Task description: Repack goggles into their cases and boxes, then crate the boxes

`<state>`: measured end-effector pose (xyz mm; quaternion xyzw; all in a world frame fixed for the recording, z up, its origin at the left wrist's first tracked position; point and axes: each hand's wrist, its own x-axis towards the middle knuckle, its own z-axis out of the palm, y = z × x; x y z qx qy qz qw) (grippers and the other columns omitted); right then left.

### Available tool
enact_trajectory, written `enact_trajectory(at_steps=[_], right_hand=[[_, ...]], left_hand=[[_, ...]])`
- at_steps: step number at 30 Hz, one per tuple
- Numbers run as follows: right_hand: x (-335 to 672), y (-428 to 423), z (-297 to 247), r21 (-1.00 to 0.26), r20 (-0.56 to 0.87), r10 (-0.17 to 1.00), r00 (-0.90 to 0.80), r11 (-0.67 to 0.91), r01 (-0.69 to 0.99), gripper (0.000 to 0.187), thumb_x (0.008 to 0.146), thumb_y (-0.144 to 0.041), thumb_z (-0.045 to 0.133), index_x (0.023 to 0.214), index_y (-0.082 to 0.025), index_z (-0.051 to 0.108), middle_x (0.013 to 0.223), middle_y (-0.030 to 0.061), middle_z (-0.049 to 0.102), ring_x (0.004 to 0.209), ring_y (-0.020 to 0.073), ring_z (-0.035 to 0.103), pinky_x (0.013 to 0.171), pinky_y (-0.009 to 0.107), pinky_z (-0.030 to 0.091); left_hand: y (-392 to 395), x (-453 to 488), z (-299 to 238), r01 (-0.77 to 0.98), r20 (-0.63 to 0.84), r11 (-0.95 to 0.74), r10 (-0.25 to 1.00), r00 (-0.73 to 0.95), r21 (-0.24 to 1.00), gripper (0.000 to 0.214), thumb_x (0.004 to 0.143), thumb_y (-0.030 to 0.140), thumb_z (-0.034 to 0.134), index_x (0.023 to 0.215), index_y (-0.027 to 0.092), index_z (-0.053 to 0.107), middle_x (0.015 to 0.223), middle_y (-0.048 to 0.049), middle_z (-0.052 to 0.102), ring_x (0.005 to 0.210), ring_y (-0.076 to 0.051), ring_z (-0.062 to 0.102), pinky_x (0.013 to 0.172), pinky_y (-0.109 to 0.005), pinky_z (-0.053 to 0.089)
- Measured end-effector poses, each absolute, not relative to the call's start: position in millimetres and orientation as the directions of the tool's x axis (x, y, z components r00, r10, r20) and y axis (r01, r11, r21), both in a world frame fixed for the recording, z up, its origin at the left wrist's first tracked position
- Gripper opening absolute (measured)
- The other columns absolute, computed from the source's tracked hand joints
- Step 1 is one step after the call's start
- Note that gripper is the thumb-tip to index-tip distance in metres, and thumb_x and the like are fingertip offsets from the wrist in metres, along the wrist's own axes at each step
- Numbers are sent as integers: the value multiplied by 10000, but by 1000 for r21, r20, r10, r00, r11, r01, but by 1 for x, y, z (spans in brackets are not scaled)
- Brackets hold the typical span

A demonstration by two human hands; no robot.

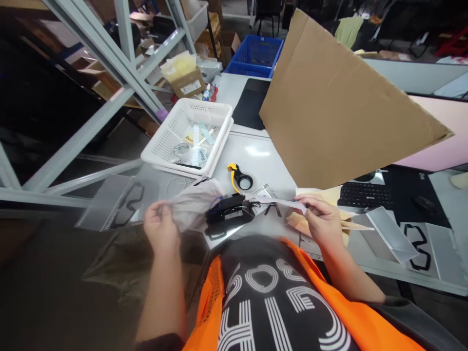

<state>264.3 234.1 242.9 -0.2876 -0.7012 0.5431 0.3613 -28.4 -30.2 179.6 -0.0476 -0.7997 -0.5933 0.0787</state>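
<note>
My left hand [160, 225] is closed, pinching the edge of a clear plastic bag [195, 202] that hangs over the table's near edge. My right hand [320, 219] is closed on the end of a thin white strip [283, 201] that runs left toward a black device [228, 210] lying between my hands. A pair of black-framed glasses [272, 209] rests on the table just left of my right hand. A yellow-and-black tool [239, 178] lies a little beyond the black device.
A white mesh basket [161, 146] with packets stands at the back left. A large cardboard sheet [340, 107] leans over the right. A black keyboard [363, 195], a mouse [424, 202], grey boxes printed with glasses [415, 241] and a blue crate [258, 53] are also around.
</note>
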Motion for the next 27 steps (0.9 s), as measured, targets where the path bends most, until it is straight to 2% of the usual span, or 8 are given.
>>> enact_trajectory(at_steps=[4, 9, 13, 16, 19, 22, 25, 27], right_hand=[[266, 237, 237, -973, 205, 792, -575, 230, -31, 122, 823, -167, 713, 870, -261, 775, 989, 51, 766, 958, 206, 702, 780, 340, 598], [266, 231, 245, -973, 199, 780, -593, 231, -23, 163, 808, -131, 683, 842, -265, 769, 981, 57, 768, 920, 218, 706, 669, 317, 597], [262, 229, 250, -967, 227, 764, -604, 250, -47, 170, 792, -122, 686, 821, -268, 768, 931, 53, 775, 938, 223, 714, 634, 293, 590], [261, 228, 251, -968, 218, 761, -611, 248, -37, 156, 787, -127, 691, 799, -264, 765, 921, 54, 777, 907, 219, 724, 606, 285, 586], [260, 227, 250, -968, 209, 760, -615, 252, -18, 120, 785, -152, 705, 794, -258, 763, 929, 61, 777, 887, 221, 729, 617, 297, 591], [257, 224, 248, -969, 201, 750, -630, 247, -14, 95, 796, -180, 724, 816, -262, 769, 942, 55, 778, 887, 216, 729, 708, 322, 605], [253, 219, 246, -982, 162, 727, -667, 185, -36, 68, 802, -207, 753, 828, -267, 772, 950, 51, 776, 868, 202, 726, 715, 308, 594], [250, 214, 247, -989, 130, 699, -703, 143, -41, 34, 808, -231, 763, 812, -263, 772, 943, 58, 775, 877, 205, 724, 690, 294, 583]], left_hand=[[-33, -42, 153, 160, 177, 416, -2, -984, 895, 268, 825, 328, 577, 1049, 181, 571, 1032, -55, 615, 1025, -207, 604, 1025, -383, 450], [-40, -38, 146, 152, 169, 572, 24, -985, 806, 365, 784, 303, 635, 1121, 177, 577, 1090, -85, 632, 1049, -248, 619, 1021, -435, 458], [-41, -29, 164, 262, 268, 667, 95, -959, 698, 487, 781, 311, 659, 1231, 154, 559, 1180, -139, 608, 1154, -287, 579, 1017, -448, 462], [-39, -19, 183, 369, 388, 674, 131, -912, 640, 504, 782, 340, 671, 1231, 135, 566, 1265, -178, 567, 1275, -318, 503, 1074, -473, 422], [-34, 2, 204, 457, 454, 604, 171, -874, 653, 502, 766, 349, 718, 1209, 157, 579, 1325, -167, 546, 1324, -320, 473, 1123, -486, 392], [-24, 33, 225, 470, 384, 408, 278, -880, 783, 538, 737, 321, 774, 1231, 210, 593, 1313, -116, 572, 1262, -295, 543, 1129, -472, 413], [-10, 64, 241, 283, 169, 156, 509, -844, 946, 583, 732, 268, 797, 1282, 248, 607, 1296, -102, 619, 1179, -273, 622, 1096, -430, 461], [-3, 79, 247, 133, 60, 68, 637, -768, 989, 588, 744, 242, 803, 1302, 255, 616, 1312, -117, 632, 1200, -281, 624, 1085, -419, 472]])
